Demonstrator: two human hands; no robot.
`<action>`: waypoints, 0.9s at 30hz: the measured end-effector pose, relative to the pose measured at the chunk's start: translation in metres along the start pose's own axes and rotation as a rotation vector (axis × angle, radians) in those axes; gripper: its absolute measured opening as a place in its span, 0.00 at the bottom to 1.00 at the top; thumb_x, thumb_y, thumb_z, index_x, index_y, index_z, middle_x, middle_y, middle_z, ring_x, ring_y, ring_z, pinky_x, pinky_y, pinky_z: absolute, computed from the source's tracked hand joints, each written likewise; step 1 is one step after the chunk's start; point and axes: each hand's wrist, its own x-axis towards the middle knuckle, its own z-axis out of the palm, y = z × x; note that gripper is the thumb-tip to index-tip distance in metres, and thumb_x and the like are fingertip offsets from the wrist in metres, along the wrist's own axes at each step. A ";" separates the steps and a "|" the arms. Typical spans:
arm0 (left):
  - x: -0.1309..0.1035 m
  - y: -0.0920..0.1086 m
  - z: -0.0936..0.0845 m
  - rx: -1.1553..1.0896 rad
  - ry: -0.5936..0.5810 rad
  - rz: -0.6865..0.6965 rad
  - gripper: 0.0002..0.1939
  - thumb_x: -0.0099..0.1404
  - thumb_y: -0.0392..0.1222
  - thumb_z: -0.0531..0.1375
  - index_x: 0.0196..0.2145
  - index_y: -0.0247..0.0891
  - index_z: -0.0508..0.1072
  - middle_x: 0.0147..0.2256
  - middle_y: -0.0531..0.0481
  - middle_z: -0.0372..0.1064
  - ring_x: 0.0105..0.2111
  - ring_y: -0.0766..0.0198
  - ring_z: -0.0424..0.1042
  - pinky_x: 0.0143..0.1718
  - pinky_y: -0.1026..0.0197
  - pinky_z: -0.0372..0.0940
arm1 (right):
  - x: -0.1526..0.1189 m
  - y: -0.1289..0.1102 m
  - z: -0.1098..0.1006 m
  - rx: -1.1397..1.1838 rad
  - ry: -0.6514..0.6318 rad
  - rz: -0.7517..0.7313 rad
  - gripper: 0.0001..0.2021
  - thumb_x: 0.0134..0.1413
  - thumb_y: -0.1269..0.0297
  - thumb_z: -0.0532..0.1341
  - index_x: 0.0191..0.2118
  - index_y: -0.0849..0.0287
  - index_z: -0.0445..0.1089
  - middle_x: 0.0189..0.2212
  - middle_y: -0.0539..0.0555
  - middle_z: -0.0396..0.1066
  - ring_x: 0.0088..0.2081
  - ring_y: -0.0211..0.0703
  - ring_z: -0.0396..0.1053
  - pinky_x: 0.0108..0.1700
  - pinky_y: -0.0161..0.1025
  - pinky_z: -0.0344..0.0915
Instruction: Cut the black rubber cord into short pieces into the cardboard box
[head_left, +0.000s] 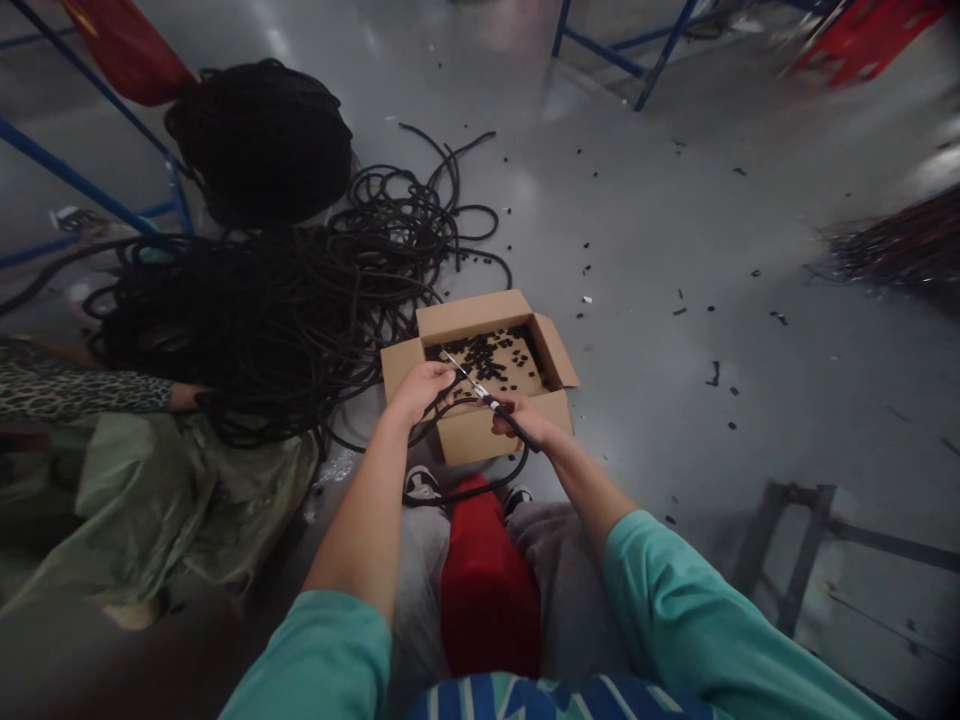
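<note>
My left hand is pinched closed on a black cord at the near left side of an open cardboard box. In my right hand is a cutting tool with a slim metal blade and a dark handle; whether it is a knife or scissors I cannot make out. Its blade points up and left, close to my left fingertips. Many short black cord pieces lie inside the box below both hands. A loop of cord hangs beneath my right hand, above my shoes.
Tangled black cord covers the floor at left, with a big coil behind it. A co-worker's patterned sleeve and hand reach into the tangle. Blue metal frames stand beyond; scraps dot the floor. A red surface lies between my legs.
</note>
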 end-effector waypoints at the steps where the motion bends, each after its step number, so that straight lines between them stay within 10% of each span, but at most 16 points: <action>1: 0.000 0.000 0.000 0.002 0.008 0.001 0.05 0.52 0.37 0.59 0.23 0.31 0.67 0.15 0.55 0.61 0.14 0.73 0.59 0.18 0.68 0.53 | 0.000 -0.001 0.000 -0.005 0.005 0.008 0.27 0.24 0.73 0.57 0.41 0.63 0.67 0.12 0.40 0.55 0.16 0.28 0.49 0.19 0.29 0.45; 12: 0.005 -0.006 -0.003 0.142 0.106 0.032 0.08 0.45 0.35 0.63 0.25 0.33 0.68 0.15 0.56 0.61 0.15 0.73 0.59 0.19 0.68 0.54 | -0.001 0.001 0.001 0.000 -0.002 0.042 0.27 0.24 0.73 0.57 0.41 0.62 0.67 0.13 0.41 0.56 0.15 0.28 0.49 0.18 0.29 0.44; 27: 0.001 0.001 -0.003 0.224 -0.062 0.078 0.11 0.53 0.39 0.57 0.16 0.34 0.64 0.14 0.56 0.59 0.13 0.74 0.56 0.17 0.69 0.51 | -0.002 -0.002 -0.002 0.012 0.014 0.079 0.27 0.24 0.73 0.57 0.41 0.61 0.68 0.11 0.40 0.54 0.13 0.26 0.47 0.16 0.28 0.42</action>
